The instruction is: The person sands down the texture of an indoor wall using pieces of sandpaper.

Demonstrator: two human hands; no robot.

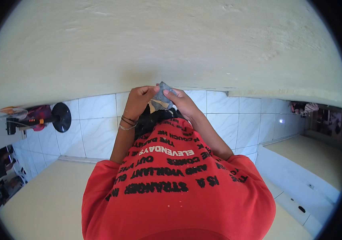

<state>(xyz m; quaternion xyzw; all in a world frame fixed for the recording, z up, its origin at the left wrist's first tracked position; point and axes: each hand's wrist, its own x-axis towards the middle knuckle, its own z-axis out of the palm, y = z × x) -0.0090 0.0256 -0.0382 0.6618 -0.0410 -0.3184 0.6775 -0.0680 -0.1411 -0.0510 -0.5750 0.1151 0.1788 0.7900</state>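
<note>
Both my hands meet in front of my waist, close to the wall, around a creased piece of sandpaper (161,97). Its face is dark grey, and a tan side shows at the lower fold. My left hand (139,99) pinches its left edge between thumb and fingers. On the other side my right hand (183,105) grips it, thumb lying across the grey face. The fingertips behind the sheet are hidden.
A pale, unevenly plastered wall (171,44) rises right ahead. White tiles (219,116) cover the floor below. A fan with a round black base (61,117) is at the left. A beige-topped ledge (307,152) stands at the right.
</note>
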